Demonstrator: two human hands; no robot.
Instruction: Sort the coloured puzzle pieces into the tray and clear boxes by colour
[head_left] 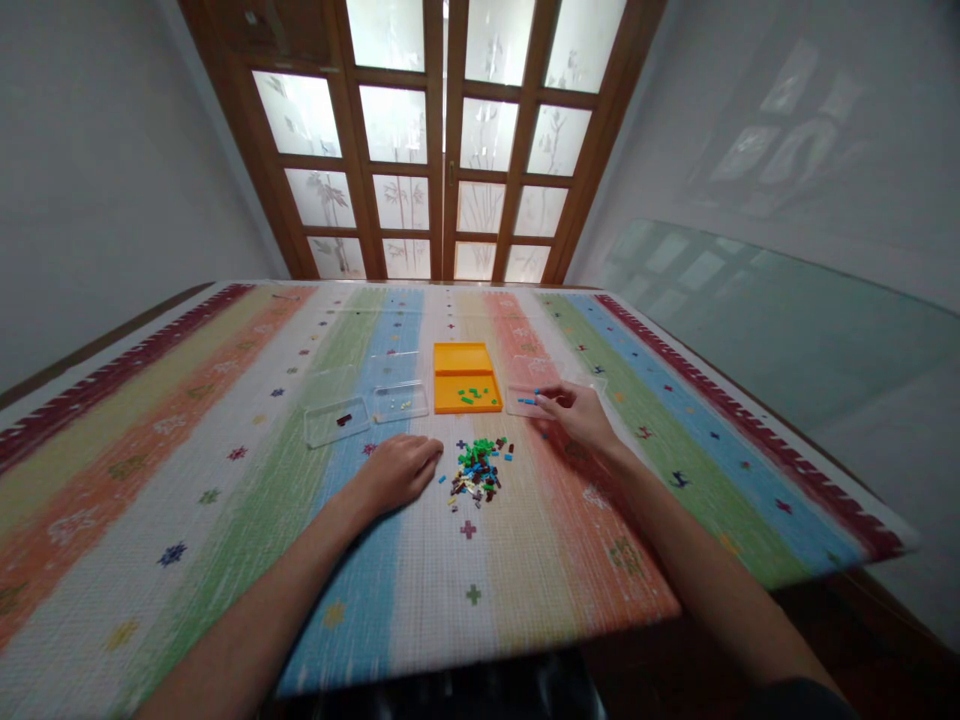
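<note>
The right hand (574,412) reaches over the right clear box (511,404), covering part of it. Its grip is nearly closed at a blue brick (535,392); whether it is pinched cannot be told. The left hand (405,467) rests curled on the striped bench (442,600), its grip hidden from view, just beside the mixed brick pile (478,470). Beyond the pile, the open yellow case (461,358) carries green bricks (468,400); left of it, two more clear boxes hold pale bricks (406,405) and dark bricks (344,420).
</note>
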